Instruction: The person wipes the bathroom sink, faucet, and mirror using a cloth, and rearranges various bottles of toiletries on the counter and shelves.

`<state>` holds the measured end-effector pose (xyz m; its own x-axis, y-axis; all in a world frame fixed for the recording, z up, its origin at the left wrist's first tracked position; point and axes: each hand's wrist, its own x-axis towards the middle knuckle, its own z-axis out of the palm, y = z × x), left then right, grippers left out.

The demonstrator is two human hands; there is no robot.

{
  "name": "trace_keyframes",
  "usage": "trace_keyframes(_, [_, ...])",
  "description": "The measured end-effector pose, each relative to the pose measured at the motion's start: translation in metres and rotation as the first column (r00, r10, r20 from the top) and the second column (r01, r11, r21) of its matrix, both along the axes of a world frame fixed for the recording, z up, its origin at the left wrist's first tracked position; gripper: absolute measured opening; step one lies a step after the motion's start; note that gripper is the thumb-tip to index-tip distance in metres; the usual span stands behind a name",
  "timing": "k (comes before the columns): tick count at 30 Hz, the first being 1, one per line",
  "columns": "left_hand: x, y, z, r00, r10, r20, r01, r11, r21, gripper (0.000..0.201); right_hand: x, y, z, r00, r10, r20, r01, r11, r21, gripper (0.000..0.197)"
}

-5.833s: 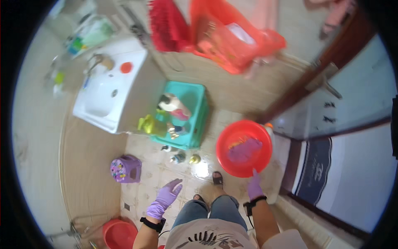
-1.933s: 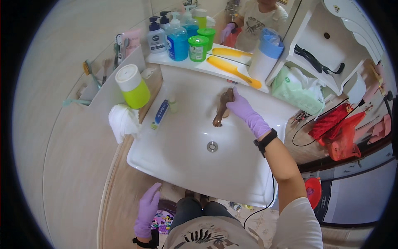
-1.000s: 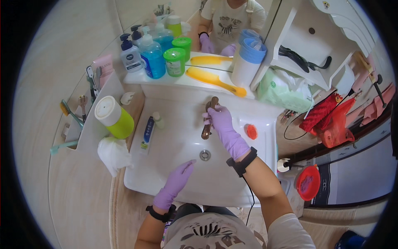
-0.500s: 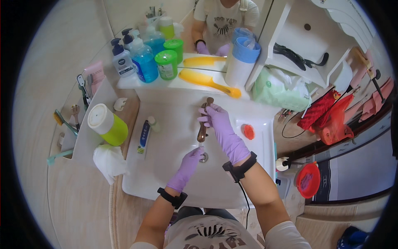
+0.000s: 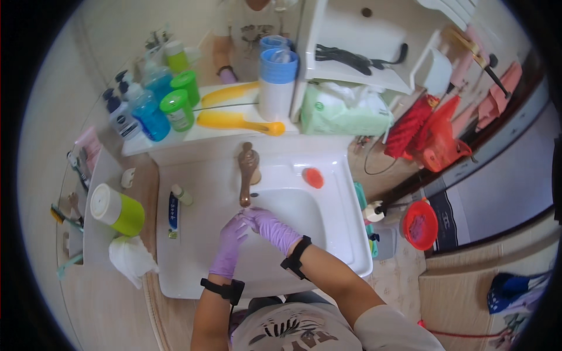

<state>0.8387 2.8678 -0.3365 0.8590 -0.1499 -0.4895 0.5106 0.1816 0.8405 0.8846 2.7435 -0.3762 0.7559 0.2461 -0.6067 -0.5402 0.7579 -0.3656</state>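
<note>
Hands now meet under the bronze tap over the white basin: right hand has left the handle, left hand has risen, both loosely open, gripping nothing.

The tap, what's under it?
Under the tap spout are both gloved hands, left and right, fingertips together over the white sink. The hands cover the drain, and I can't tell whether water runs.
</note>
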Motion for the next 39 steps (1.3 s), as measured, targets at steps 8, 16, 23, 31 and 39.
trace_keyframes(8, [0.019, -0.026, -0.011, 0.979, 0.011, -0.204, -0.099, 0.899, -0.426, 0.025, -0.01, -0.043, 0.067, 0.884, 0.406, 0.233, -0.353, 0.905, -0.237, 0.028])
trace_keyframes(16, [0.056, -0.043, -0.05, 0.809, -0.354, 0.469, 0.587, 0.489, -0.645, 0.029, -0.011, -0.057, 0.052, 0.941, 0.155, 0.302, -0.17, 0.985, 0.023, 0.03])
trace_keyframes(23, [0.048, -0.056, -0.015, 0.998, 0.033, 0.054, -0.012, 0.936, -0.353, 0.022, -0.025, -0.044, 0.095, 0.939, 0.023, 0.344, 0.128, 0.903, -0.41, 0.032])
trace_keyframes(31, [0.036, -0.024, -0.026, 0.995, -0.029, -0.101, 0.038, 0.995, 0.091, 0.03, -0.017, -0.012, 0.144, 0.61, 0.49, 0.623, 0.737, -0.061, -0.673, 0.056])
trace_keyframes(39, [-0.007, 0.022, -0.013, 0.984, -0.176, 0.003, 0.176, 0.984, 0.02, 0.051, -0.028, 0.012, 0.148, 0.647, 0.669, 0.366, 0.517, -0.031, -0.856, 0.061])
